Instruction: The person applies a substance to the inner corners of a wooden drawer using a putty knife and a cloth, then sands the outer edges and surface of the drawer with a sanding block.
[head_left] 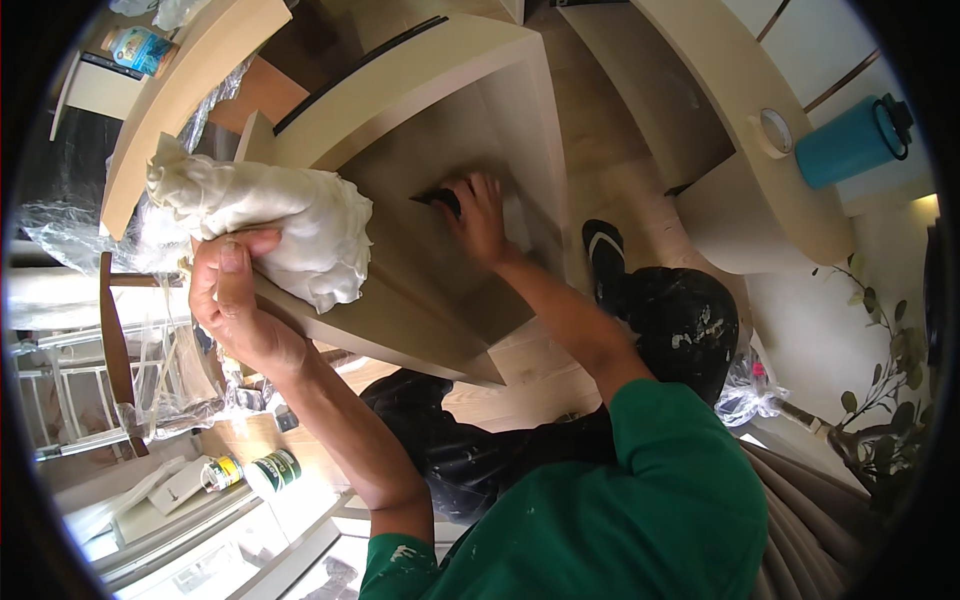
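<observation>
My left hand [235, 295] grips a bunched white cloth [290, 220] by its near edge, thumb on top. The cloth lies over the left rim of a beige furniture piece [440, 70] with a recessed inner panel. Reaching down into that recess, my right hand [480, 215] is closed on a small black, flat piece with a pointed end [437, 198]. It is pressed to the brownish panel [430, 270]; its exact kind is hard to make out.
At right, a curved beige counter [760, 190] carries a tape roll [774, 132] and a blue bottle [850, 142]. Paint cans [272, 472] stand lower left, near a wooden chair [117, 350]. A small labelled bottle [140, 50] is upper left. A leafy plant [890, 400] rises at right.
</observation>
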